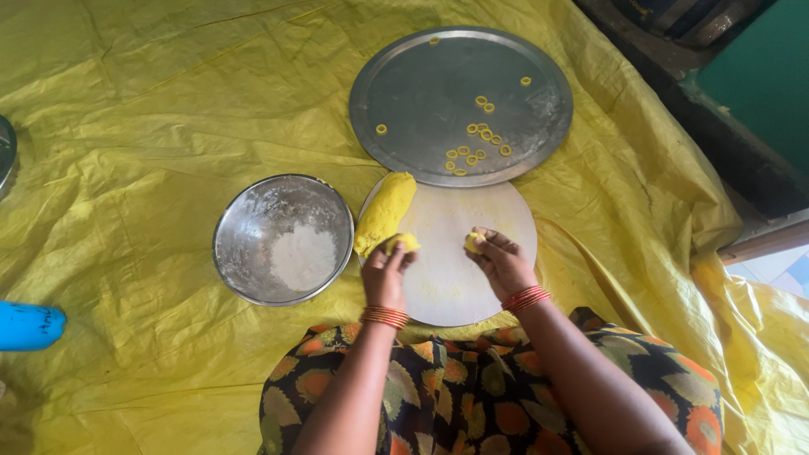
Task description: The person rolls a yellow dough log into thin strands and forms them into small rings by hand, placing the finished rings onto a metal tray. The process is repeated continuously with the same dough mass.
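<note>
A round pale board (455, 270) lies on a yellow plastic sheet (152, 109) just ahead of the person's lap, and both hands work over it. The left hand (385, 274) sits at the board's nine o'clock edge, its fingers curled closed around a small yellow dough lump (403, 242) that touches the near end of a long yellow dough roll (384, 211). That roll lies tilted along the board's ten o'clock rim, its far end pointing toward twelve. The right hand (504, 263) rests near the board's centre toward two o'clock, its fingertips pinched narrowly on a smaller dough piece (474, 243). The two hands are apart, with bare board open between them and down to the six o'clock edge. At twelve o'clock a large round steel tray (396, 101) overlaps the board's far rim; small yellow dough rings (479, 143) cluster in its near part, a few lie scattered, and most of its left half is bare. At nine o'clock, just beside the board, stands a steel bowl (244, 219) holding white flour (302, 257). Wide yellow sheet stretches beyond the bowl to a blue object (29, 326) at the far left edge of the view.
</note>
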